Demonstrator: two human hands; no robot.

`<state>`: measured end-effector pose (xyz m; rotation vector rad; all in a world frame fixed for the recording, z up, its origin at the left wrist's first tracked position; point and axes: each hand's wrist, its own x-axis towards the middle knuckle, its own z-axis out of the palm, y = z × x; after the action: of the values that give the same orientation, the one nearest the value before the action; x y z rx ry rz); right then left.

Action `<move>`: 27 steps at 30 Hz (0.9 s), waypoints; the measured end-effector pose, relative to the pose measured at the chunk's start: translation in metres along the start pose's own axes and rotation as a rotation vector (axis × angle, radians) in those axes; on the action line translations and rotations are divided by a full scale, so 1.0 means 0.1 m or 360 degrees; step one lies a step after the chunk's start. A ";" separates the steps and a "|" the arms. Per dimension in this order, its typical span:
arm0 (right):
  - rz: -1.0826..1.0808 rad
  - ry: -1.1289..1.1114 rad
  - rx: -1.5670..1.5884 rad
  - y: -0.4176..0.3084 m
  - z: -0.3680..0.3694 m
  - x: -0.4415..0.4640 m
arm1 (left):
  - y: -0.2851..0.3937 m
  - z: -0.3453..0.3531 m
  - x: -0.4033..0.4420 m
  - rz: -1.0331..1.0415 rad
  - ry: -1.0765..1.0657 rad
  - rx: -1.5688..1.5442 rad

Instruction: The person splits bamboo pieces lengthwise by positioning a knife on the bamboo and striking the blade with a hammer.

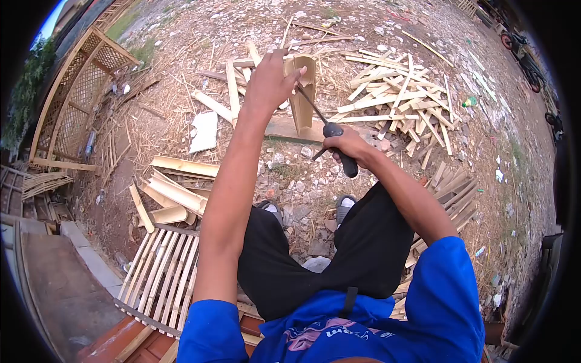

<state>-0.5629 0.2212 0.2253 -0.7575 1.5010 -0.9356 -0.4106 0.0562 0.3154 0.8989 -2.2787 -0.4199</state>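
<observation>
A split bamboo piece (301,100) stands upright on a wooden board (281,128) lying on the ground, its hollow side showing. At its top left edge is my left hand (269,81), fingers bent over the rim. My right hand (350,147) is wrapped round the dark handle of a long-bladed tool (348,162). The thin blade slants up and left from the handle and crosses in front of the bamboo's right side, its tip close to my left thumb.
Thin bamboo strips (402,91) lie heaped at the right, with more strips (454,193) below. Curved bamboo halves (175,192) and a slatted panel (160,272) are at the left. A lattice frame (78,103) stands farther left. A white slab (204,131) lies on the rubble.
</observation>
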 end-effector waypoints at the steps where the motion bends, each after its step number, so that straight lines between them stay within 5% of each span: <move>1: 0.0007 -0.0033 -0.0123 -0.04 -0.01 0.03 | -0.03 -0.02 0.00 -0.0038 -0.0025 0.0038; 2: -0.0005 0.0010 -0.0196 -0.06 0.01 0.02 | -0.09 0.01 0.00 0.0134 0.0077 0.0146; 6: -0.0119 0.0010 -0.0379 -0.09 0.13 0.08 | -0.18 -0.03 -0.04 -0.0015 0.0246 0.0273; 22: -0.0198 0.0049 -0.0575 -0.03 0.10 0.23 | -0.35 -0.08 -0.15 -0.0043 0.0015 0.0367; 27: -0.0158 0.0078 -0.0521 -0.09 0.08 0.22 | -0.10 -0.48 -0.11 -0.0116 0.0319 -0.0391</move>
<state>-0.5586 0.1965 0.2226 -1.0588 1.6955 -0.7941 -0.3675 0.0542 0.3417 0.8590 -1.9671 -0.5995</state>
